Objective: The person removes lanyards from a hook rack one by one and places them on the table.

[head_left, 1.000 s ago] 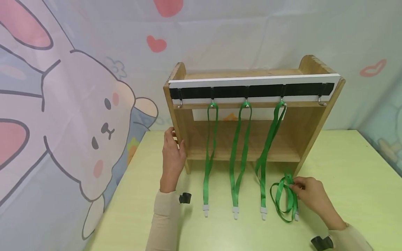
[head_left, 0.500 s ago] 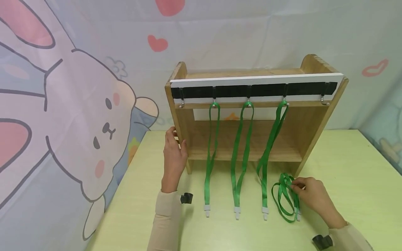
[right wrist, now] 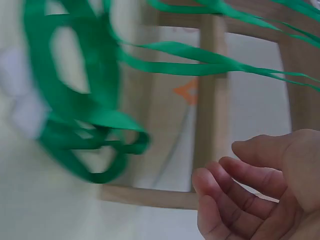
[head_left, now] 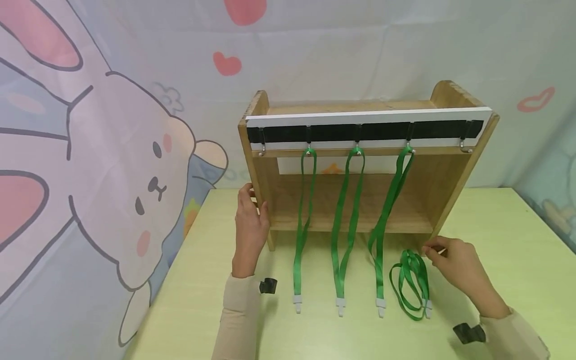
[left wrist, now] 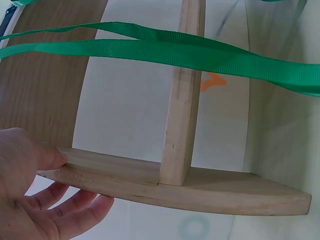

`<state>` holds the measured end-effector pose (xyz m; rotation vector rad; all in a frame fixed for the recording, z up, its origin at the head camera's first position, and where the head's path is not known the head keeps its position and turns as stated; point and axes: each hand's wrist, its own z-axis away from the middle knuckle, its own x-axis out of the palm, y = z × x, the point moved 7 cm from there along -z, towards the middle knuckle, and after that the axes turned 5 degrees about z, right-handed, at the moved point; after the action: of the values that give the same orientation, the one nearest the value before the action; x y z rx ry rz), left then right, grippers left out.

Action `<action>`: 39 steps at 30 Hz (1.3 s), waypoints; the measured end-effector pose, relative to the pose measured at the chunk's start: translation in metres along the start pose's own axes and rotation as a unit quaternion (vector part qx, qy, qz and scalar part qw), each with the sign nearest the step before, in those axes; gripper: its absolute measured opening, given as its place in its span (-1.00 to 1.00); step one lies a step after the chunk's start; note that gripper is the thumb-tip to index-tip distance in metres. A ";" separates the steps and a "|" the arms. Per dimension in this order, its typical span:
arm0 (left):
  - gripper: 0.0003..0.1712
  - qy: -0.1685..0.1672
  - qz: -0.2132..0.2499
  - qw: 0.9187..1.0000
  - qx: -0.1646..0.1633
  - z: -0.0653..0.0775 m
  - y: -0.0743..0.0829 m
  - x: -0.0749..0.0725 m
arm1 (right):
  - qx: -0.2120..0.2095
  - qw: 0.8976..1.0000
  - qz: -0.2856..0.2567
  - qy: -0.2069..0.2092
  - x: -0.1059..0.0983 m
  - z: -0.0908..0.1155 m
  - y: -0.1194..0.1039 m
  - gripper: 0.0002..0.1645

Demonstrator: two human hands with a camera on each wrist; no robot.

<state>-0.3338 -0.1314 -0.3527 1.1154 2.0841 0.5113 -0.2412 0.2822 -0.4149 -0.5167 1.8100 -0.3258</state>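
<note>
A small wooden shelf (head_left: 351, 200) stands on the table, and my left hand (head_left: 251, 230) grips the edge of its left side panel. In the left wrist view the thumb (left wrist: 52, 156) lies on the inner face of that panel, with the fingers (left wrist: 85, 210) curled round the outer face. Just right of a coiled green lanyard (head_left: 407, 280) lying on the table is my right hand (head_left: 454, 262). It holds nothing; its fingers (right wrist: 235, 200) are loosely bent with a gap to the thumb. Three green lanyards (head_left: 352, 200) with white clips hang from the shelf's hooks.
A white rail (head_left: 369, 116) with a black strip runs across the shelf's top front. Its leftmost hook (head_left: 262, 150) and rightmost hook (head_left: 465, 147) carry nothing. The pale yellow table (head_left: 333, 335) extends to both sides, with a printed cloth (head_left: 342, 50) behind.
My right hand has let go of the coiled lanyard, which now lies on the table, and has moved slightly up and right. My left hand keeps its grip on the shelf.
</note>
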 end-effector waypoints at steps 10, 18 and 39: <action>-0.45 0.002 0.002 1.000 0.003 0.004 -0.002 0.002 | -0.024 0.994 -0.020 0.100 -0.038 -0.016 -0.022 -0.83; -0.44 0.000 0.011 1.000 0.002 0.005 -0.004 0.003 | -0.029 0.975 -0.072 0.209 -0.061 -0.026 -0.044 -0.87; -0.43 -0.004 0.013 1.000 0.002 0.000 -0.002 -0.001 | -0.051 0.941 -0.209 0.260 -0.077 -0.058 -0.096 -0.78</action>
<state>-0.3350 -0.1334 -0.3535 1.1471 2.0660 0.5147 -0.2608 0.2355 -0.2892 -0.9617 2.2255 -0.7142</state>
